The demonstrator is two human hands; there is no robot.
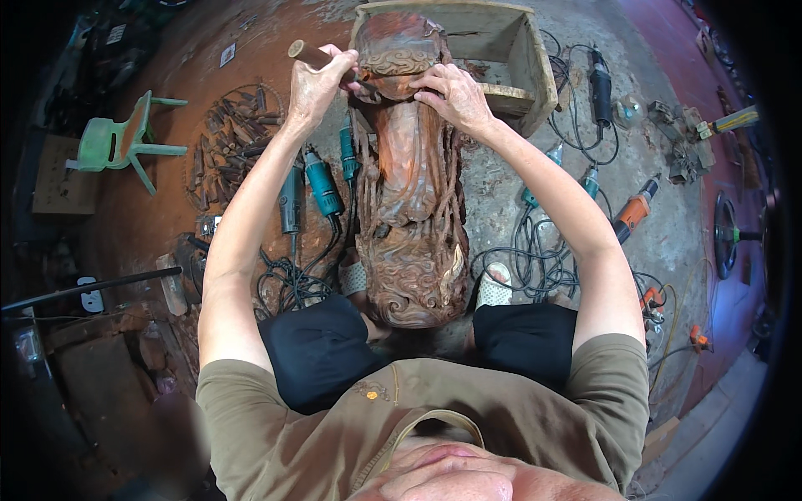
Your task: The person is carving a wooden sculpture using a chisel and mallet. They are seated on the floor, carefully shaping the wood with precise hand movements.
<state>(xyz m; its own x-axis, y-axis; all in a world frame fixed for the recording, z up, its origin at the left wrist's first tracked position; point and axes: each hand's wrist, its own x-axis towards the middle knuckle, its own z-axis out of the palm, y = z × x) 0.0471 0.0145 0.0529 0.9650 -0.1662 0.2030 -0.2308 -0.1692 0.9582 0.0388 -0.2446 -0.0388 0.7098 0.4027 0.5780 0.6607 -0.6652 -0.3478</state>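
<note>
A reddish-brown wood carving [409,167] with scrolls and draped folds stands between my knees, its far end by a wooden box. My left hand [317,83] is closed around the round wooden handle of a carving chisel [307,54], at the carving's far left side. The chisel's working end is hard to make out against the wood. My right hand [455,96] has its bent fingers pressed on the carving's far part, across from the chisel.
The open wooden box [539,71] sits at the far side. Many wooden-handled tools [234,134] lie at the left, near a green plastic chair [125,138]. Teal power grinders [323,185], an orange one [637,209] and a black one [600,88] lie around with tangled cords.
</note>
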